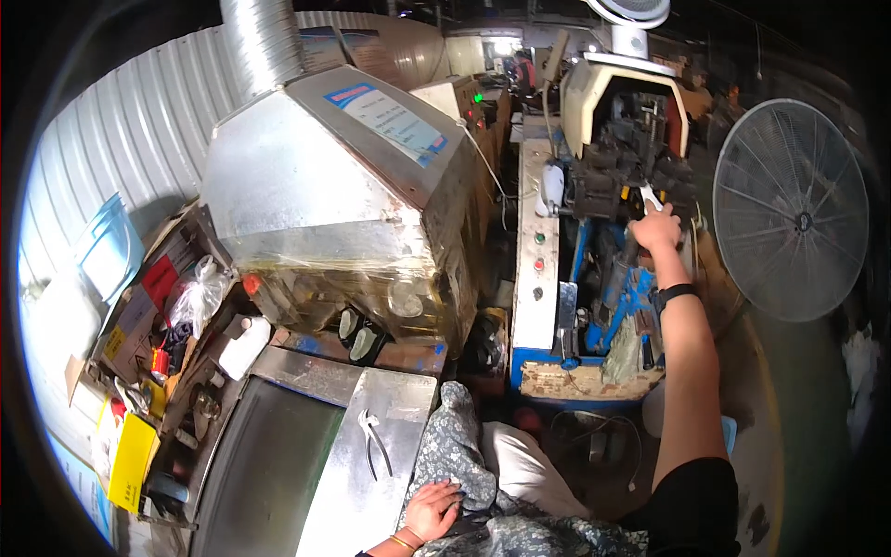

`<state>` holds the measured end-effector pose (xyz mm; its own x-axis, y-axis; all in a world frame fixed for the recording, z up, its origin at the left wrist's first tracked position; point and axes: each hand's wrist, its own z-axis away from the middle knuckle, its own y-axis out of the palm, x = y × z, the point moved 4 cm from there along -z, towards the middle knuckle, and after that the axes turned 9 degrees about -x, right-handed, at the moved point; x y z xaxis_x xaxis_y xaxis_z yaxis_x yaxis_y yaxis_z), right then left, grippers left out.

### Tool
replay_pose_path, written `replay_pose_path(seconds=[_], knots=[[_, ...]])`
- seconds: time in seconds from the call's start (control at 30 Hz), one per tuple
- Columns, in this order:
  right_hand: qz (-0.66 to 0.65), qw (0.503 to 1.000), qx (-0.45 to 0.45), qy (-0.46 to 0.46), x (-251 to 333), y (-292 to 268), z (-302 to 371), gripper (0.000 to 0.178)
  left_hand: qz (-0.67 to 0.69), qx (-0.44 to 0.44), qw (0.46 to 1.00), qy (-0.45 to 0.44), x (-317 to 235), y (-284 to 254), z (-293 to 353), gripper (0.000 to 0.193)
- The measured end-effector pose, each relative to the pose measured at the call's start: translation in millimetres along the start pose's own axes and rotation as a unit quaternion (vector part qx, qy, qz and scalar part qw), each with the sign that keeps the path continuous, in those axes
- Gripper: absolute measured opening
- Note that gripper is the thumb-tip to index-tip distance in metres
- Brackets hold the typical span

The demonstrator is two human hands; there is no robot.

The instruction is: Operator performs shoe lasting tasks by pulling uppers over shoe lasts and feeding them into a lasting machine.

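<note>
My right arm reaches forward to a blue-and-white machine [535,306]. At its dark metal head my right hand [657,228] is closed on a pale piece [650,197], shaped like a wrench end, pointing away from me. The fingers partly cover it. My left hand [432,510] lies flat, holding nothing, on a dark floral cloth [457,446] over my lap. Ahead of that hand, a pair of pliers [373,444] with dark handles rests on a bare metal sheet [348,492].
A large metal hood [297,176] with a silver duct [263,46] rises ahead to the left. A round caged fan [804,221] stands close to my right arm. On the left are a cluttered shelf, a white bottle [244,347] and a yellow box [133,462].
</note>
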<state>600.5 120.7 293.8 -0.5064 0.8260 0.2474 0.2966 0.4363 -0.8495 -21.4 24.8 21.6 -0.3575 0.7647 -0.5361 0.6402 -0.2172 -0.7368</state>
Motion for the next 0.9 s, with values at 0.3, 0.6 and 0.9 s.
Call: replay_pose_path(seconds=[0.3, 0.6, 0.9], knots=[[-0.083, 0.995, 0.043, -0.015, -52, 1, 23, 0.091, -0.004, 0.021, 1.0, 0.017, -1, 3, -7, 0.023], [-0.352, 0.889, -0.218, -0.198, -34, -33, 200, 0.077, 0.34, -0.051, 0.898, -0.274, -9, -3, -72, 0.022], [-0.686, 0.584, 0.388, -0.194, 60, -25, 449, 0.1, 0.567, -0.187, 0.706, -0.38, 7, -45, -116, 0.05]])
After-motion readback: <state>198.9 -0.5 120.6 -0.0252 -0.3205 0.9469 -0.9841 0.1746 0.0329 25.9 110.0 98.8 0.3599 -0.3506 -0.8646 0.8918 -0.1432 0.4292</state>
